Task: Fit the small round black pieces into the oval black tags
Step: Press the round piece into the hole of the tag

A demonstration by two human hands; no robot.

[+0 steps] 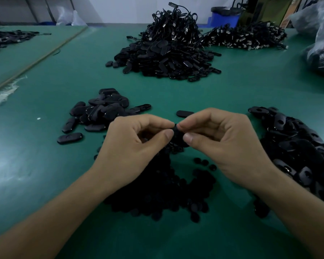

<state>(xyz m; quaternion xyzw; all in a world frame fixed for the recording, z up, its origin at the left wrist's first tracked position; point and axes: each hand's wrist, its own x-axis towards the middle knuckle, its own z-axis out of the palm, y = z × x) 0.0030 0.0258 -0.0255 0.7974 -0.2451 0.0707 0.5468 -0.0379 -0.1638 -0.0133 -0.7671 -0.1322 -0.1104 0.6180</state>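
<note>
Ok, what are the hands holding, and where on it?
The left hand and right hand pinch one black piece by opposite edges; tag or round piece, cannot tell.

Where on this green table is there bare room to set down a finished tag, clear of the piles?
Widest bare table: left of the left hand, nearer you than the small tag pile. Also the strip between that pile and the big corded heap. Crowded: round pieces between the forearms, holed tags on the right.
</note>
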